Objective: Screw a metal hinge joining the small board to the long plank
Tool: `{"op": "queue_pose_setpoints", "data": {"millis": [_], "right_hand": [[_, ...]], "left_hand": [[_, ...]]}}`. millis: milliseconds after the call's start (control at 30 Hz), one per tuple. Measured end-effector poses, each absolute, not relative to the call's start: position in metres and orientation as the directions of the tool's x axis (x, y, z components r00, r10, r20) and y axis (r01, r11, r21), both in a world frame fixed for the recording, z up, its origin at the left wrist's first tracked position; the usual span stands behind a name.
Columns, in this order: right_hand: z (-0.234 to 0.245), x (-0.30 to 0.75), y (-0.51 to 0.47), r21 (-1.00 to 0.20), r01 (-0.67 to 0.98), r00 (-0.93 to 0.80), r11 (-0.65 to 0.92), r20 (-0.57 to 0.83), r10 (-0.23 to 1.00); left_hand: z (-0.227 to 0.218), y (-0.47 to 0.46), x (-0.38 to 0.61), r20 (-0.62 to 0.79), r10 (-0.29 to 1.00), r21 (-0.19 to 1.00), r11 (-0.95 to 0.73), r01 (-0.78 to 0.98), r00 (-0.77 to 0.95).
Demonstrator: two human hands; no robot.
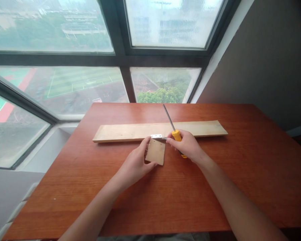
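My left hand (136, 164) is closed around a small flat wooden piece (156, 152) with small holes near its upper edge. Just above that piece, a silver metal hinge (156, 136) sits at the near edge of a long pale wooden board (125, 131). In my right hand (188, 144) is a screwdriver (176, 135) with a yellow handle, its shaft slanting up and away over the board. The right thumb and fingertip also meet beside a thin metal bit at the hinge's right end; I cannot make out exactly what it is.
A reddish-brown wooden table (190, 194) carries the board. Behind it stand windows with dark frames (120, 60), and a grey wall (266, 67) rises on the right. A tiny pale speck (54, 198) lies on the table at the left.
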State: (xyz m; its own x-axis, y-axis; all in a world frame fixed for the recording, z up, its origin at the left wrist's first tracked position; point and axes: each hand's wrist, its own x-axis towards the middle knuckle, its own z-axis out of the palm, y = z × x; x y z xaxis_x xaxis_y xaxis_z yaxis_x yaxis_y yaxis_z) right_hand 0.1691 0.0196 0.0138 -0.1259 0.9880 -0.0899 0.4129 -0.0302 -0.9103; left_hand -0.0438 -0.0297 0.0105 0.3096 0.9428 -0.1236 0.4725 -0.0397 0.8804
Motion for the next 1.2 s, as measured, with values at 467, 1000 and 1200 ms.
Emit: {"op": "queue_pose_setpoints", "data": {"millis": [467,1000,1200], "right_hand": [[0.009,0.162,0.017,-0.607,0.779,-0.099,0.153,0.122,0.988],[0.004,0.155,0.013,-0.564,0.817,-0.040,0.119,0.150,0.988],[0.002,0.153,0.013,-0.584,0.805,-0.024,0.102,0.139,0.990]], "left_hand": [[0.001,-0.022,-0.049,-0.243,0.952,0.950,0.196,0.243,0.184],[0.000,-0.015,-0.057,-0.353,0.897,0.935,0.347,0.074,0.267],[-0.001,-0.014,-0.058,-0.349,0.900,0.937,0.334,0.099,0.260]]}}
